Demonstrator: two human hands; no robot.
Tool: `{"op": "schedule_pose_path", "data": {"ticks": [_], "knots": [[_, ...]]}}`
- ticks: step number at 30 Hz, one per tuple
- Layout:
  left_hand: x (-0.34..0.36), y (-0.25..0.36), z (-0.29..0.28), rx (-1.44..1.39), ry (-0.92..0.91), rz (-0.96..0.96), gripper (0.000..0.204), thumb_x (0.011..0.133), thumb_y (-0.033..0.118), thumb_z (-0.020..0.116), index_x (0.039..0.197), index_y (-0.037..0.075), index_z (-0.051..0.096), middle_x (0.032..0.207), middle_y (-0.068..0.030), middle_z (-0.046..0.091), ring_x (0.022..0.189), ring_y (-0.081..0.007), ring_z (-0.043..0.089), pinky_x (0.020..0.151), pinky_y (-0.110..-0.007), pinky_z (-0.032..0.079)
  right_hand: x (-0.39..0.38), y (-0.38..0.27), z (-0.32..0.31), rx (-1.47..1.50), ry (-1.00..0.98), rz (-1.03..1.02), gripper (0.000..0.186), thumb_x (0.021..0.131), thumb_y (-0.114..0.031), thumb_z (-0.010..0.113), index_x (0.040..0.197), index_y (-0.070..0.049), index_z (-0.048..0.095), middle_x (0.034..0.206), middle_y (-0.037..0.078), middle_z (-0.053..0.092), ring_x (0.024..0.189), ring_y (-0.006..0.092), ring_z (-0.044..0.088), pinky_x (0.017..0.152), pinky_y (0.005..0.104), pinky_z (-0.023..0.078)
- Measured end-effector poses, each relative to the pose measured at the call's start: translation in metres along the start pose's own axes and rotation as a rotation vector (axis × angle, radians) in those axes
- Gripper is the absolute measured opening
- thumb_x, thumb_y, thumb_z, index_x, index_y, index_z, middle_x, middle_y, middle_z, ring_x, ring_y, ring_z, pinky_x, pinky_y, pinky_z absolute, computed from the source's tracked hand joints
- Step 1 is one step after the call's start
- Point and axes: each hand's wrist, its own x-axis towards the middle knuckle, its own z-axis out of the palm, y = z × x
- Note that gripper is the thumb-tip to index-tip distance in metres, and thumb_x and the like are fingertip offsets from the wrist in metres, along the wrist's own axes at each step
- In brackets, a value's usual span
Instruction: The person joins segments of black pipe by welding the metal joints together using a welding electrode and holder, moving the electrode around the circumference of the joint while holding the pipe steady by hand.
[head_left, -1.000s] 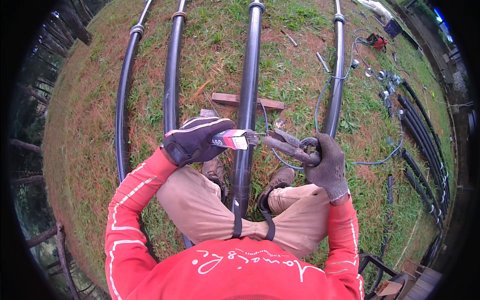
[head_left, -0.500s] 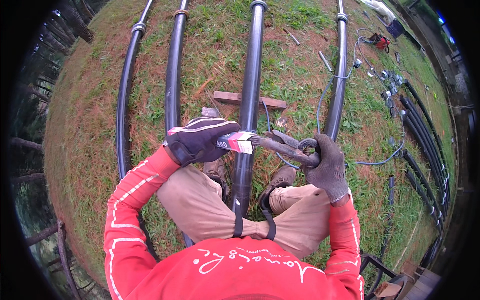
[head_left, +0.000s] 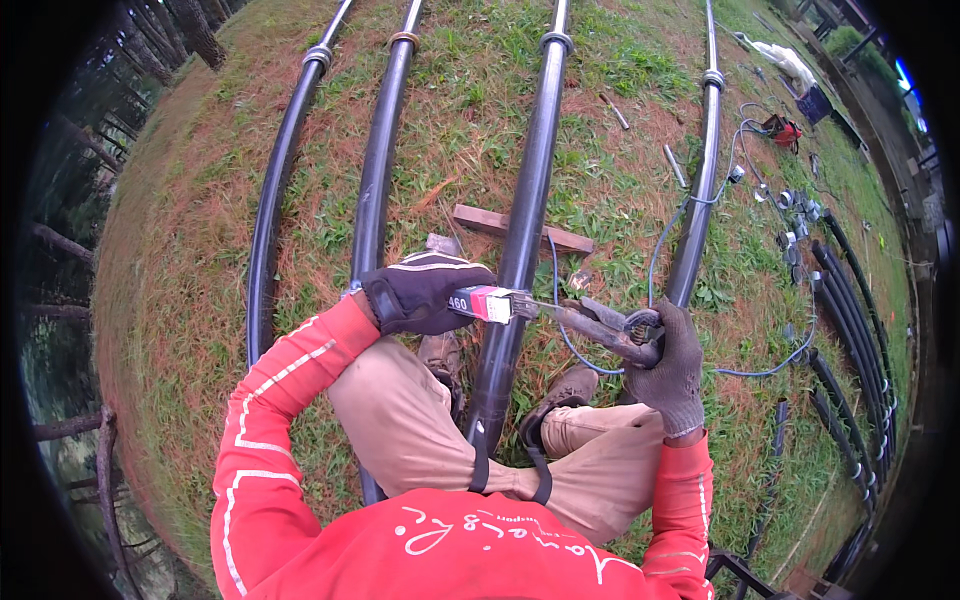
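In a dark glove with pale stripes, my left hand [head_left: 430, 290] is closed round a narrow white, pink and dark box [head_left: 487, 304]. Grey welding rods [head_left: 522, 305] stick out of the box's right end. My right hand [head_left: 668, 365], in a worn grey-brown glove, grips a dirty welding electrode holder [head_left: 608, 328] with a coil spring near the thumb. The holder's jaws point left at the box. A thin rod spans the short gap between them; which end is gripped is too small to tell. Behind the box runs a thick black pipe [head_left: 520, 235].
More long black pipes [head_left: 375, 190] lie across the grass left and right. A wooden block [head_left: 480, 218] sits under the middle pipe. Blue cable [head_left: 760, 372] loops at the right, by stacked thinner pipes [head_left: 845, 300]. A red machine [head_left: 782, 132] stands far right. My boots [head_left: 560, 400] flank the middle pipe.
The holder has drawn back rightward from the rods, widening the gap to the box, and a thin rod now shows there. The whole view has shifted slightly, with both hands lower and further right.
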Motion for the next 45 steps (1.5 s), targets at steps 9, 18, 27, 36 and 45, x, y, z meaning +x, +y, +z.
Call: {"op": "schedule_pose_path", "data": {"ticks": [9, 18, 27, 36, 45], "knots": [[-0.056, -0.079, 0.002, 0.107, 0.213, -0.164, 0.039, 0.086, 0.019, 0.082, 0.123, 0.011, 0.070, 0.107, -0.0178, 0.075, 0.102, -0.0445, 0.073, 0.086, -0.052, 0.059, -0.004, 0.029, -0.016, 0.013, 0.037, 0.073, 0.063, 0.073, -0.005, 0.089, 0.131, -0.003, 0.064, 0.106, 0.013, 0.066, 0.082, 0.0276, 0.068, 0.071, 0.0359, 0.056], [-0.193, -0.198, 0.076, 0.121, 0.593, -0.951, 0.039, 0.086, 0.014, 0.073, 0.124, 0.010, 0.071, 0.108, -0.0223, 0.076, 0.104, -0.0463, 0.072, 0.092, -0.055, 0.057, -0.020, 0.051, -0.034, -0.081, 0.180, 0.197, 0.067, 0.063, 0.001, 0.080, 0.128, -0.002, 0.063, 0.109, 0.013, 0.068, 0.071, 0.0237, 0.066, 0.062, 0.0353, 0.052], [-0.299, -0.273, 0.176, 0.239, 0.418, -1.471, 0.041, 0.088, 0.023, 0.074, 0.123, 0.006, 0.063, 0.113, -0.0277, 0.073, 0.110, -0.0495, 0.071, 0.092, -0.057, 0.057, -0.015, 0.047, -0.029, -0.070, 0.121, 0.227, 0.058, 0.067, -0.003, 0.086, 0.121, -0.004, 0.064, 0.104, 0.013, 0.068, 0.090, 0.0330, 0.072, 0.072, 0.0396, 0.057], [-0.298, -0.279, 0.154, 0.197, 0.490, -1.755, 0.064, 0.094, 0.032, 0.078, 0.147, 0.004, 0.056, 0.125, -0.0255, 0.072, 0.116, -0.0451, 0.071, 0.095, -0.055, 0.058, -0.009, 0.050, -0.023, -0.076, 0.138, 0.168, 0.054, 0.073, -0.006, 0.087, 0.122, -0.003, 0.065, 0.104, 0.013, 0.068, 0.094, 0.0310, 0.070, 0.077, 0.0406, 0.058], [-0.058, -0.048, -0.044, 0.043, 0.706, -0.331, 0.086, 0.093, 0.029, 0.081, 0.163, -0.001, 0.041, 0.153, -0.0261, 0.060, 0.144, -0.0392, 0.059, 0.121, -0.048, 0.045, 0.012, 0.017, -0.025, -0.148, 0.062, 0.036, 0.061, 0.074, -0.007, 0.086, 0.130, -0.006, 0.062, 0.106, 0.014, 0.068, 0.091, 0.0352, 0.070, 0.078, 0.0449, 0.058]]}}
